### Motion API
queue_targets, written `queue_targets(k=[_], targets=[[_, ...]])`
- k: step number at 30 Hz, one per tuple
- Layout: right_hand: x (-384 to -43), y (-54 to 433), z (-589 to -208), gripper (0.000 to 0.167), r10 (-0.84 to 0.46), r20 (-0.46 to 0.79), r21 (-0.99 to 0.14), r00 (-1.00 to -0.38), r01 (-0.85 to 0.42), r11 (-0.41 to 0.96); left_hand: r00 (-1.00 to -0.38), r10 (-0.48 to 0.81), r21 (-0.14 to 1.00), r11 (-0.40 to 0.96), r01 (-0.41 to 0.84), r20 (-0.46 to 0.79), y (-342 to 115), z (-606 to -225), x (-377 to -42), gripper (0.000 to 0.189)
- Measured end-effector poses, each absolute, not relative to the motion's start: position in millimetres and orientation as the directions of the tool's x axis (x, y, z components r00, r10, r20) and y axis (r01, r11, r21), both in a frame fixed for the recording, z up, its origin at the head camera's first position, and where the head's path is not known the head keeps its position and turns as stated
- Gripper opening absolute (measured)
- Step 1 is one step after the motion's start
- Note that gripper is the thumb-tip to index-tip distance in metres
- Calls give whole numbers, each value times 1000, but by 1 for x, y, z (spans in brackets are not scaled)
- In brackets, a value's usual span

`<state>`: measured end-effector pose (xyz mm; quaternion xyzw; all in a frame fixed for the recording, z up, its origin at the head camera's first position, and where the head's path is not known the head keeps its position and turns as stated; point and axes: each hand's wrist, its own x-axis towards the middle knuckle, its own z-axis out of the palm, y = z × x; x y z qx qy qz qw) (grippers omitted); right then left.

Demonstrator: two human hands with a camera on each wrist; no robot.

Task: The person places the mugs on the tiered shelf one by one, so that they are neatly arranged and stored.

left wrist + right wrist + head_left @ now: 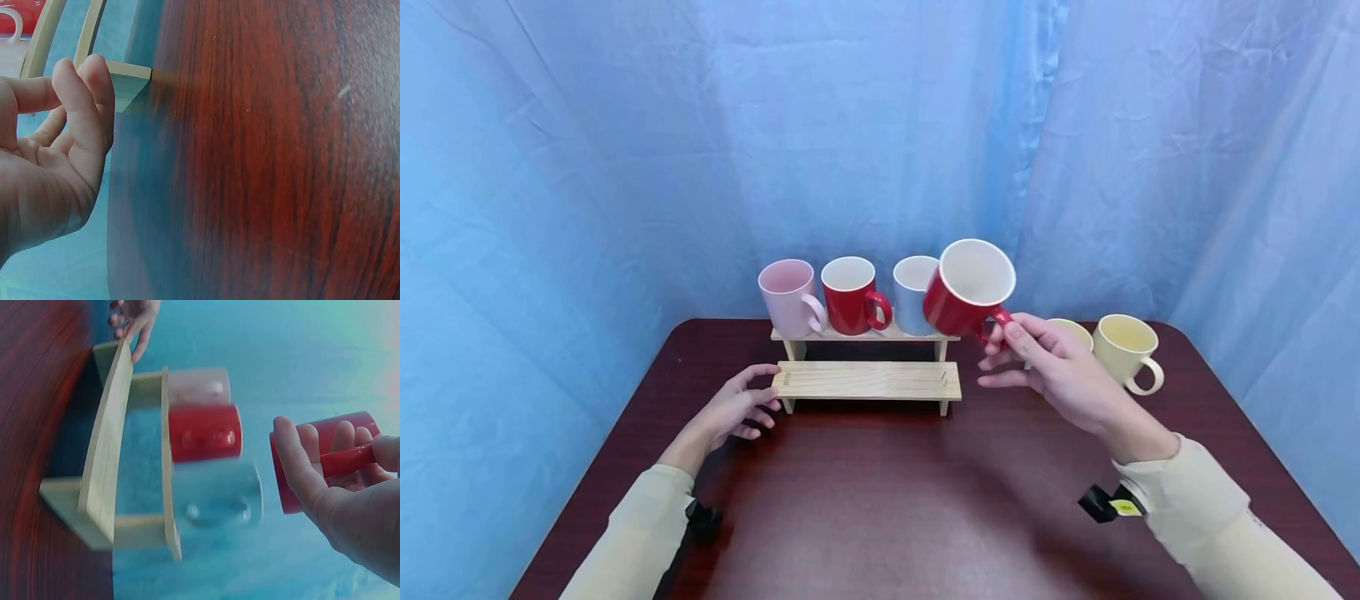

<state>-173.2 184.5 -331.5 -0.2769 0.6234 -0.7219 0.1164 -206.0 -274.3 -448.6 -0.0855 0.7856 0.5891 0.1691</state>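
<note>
A two-tier wooden rack (867, 380) stands on the table, and my left hand (739, 408) pinches the left end of its lower board. In the left wrist view the fingers (84, 103) curl beside the rack's end. My right hand (1060, 362) grips a red mug (958, 304) by its handle, lifted and tilted, white inside turned toward me. The raised mug overlaps a light blue mug (912, 304) on the upper board. Left of that on the same board stand another red mug (844, 308) and a pink mug (784, 310).
Two pale yellow mugs stand at the table's right back: one mug (1116, 354) with its handle toward the right, the other mug (1071, 332) partly hidden behind my right hand. A blue curtain (865, 125) hangs behind the dark red wooden table (880, 500).
</note>
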Motion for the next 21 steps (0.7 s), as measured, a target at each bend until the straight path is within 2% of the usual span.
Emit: queue_targets(k=[5, 11, 16, 21], targets=[[-175, 150, -331, 29, -523, 216, -975, -825, -158, -154, -929, 70, 899, 290, -329, -363, -275, -448, -207, 47], [-178, 109, -339, 36, -551, 146, -986, -821, -78, -144, -928, 74, 897, 296, -329, -365, -275, -449, -204, 48], [-179, 76, -352, 37, -596, 113, -985, -795, -11, -172, -931, 73, 900, 293, -324, -359, -275, -448, -204, 47], [-183, 52, -368, 27, -631, 79, -988, -772, 24, -154, -931, 84, 902, 292, -317, -355, -275, -448, -205, 47]])
